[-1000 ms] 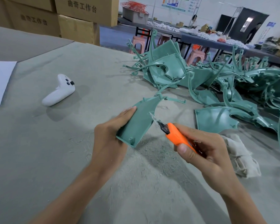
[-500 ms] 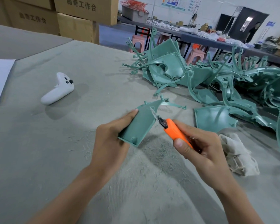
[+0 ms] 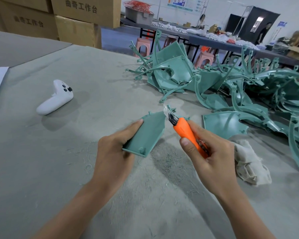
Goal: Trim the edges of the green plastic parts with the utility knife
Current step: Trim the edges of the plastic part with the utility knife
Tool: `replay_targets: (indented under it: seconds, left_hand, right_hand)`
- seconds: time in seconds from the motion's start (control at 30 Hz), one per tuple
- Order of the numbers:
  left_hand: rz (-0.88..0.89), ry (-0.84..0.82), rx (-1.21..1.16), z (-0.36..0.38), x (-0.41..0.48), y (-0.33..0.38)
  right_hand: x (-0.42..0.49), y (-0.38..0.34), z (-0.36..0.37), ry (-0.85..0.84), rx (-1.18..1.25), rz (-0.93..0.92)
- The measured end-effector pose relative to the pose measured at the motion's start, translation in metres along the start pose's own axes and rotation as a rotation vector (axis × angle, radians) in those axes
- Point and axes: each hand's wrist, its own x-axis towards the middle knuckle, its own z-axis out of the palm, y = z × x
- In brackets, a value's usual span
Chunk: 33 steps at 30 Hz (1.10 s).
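Head view: our left hand (image 3: pixel 112 152) grips a flat green part (image 3: pixel 145 133), thumb laid along its left edge and the other fingers hidden beneath it, holding it off the grey table (image 3: pixel 41 169). Our right hand (image 3: pixel 212 157) is wrapped round the orange knife (image 3: pixel 186 133), thumb pressed on its back. The blade meets the part's far right corner, where we see a pale sliver curling. Just right of that hand lies a crumpled cloth (image 3: pixel 248 163). Beyond it sprawls a pile of green parts (image 3: pixel 248 87). A white controller (image 3: pixel 56 98) rests well to the left. Behind the table stand closed cardboard boxes (image 3: pixel 79 14), contents hidden, and a grey bin (image 3: pixel 138 14) heaped with red wire pieces.
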Motion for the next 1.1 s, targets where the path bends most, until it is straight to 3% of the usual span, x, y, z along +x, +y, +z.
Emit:
replay_targets:
  seconds: [0.2, 0.4, 0.5, 0.6, 0.7, 0.9, 1.1]
  left_hand:
    - [-0.016, -0.022, -0.013, 0.002, -0.001, 0.002]
    - [-0.023, 0.006, -0.033, 0.000, -0.002, -0.002]
    - [-0.141, 0.049, -0.079, 0.001, 0.000, -0.004]
    - [-0.416, -0.038, -0.436, 0.002, 0.004, -0.004]
    - [-0.537, -0.170, -0.712, 0.001, 0.006, 0.002]
    - [-0.658, -0.323, -0.793, -0.003, 0.005, 0.000]
    - [-0.639, -0.350, -0.741, -0.001, 0.006, -0.001]
  right_hand:
    - [0.000, 0.004, 0.002, 0.072, -0.071, 0.042]
    - [0.002, 0.016, -0.007, 0.170, -0.057, 0.202]
    - [0.003, 0.015, -0.008, 0.154, -0.017, 0.247]
    - [0.003, 0.009, -0.005, 0.127, 0.000, 0.251]
    - [0.002, 0.006, -0.003, 0.128, 0.011, 0.253]
    - [0.001, 0.006, -0.003, 0.121, 0.018, 0.242]
    - [0.000, 0.004, -0.002, 0.100, 0.045, 0.200]
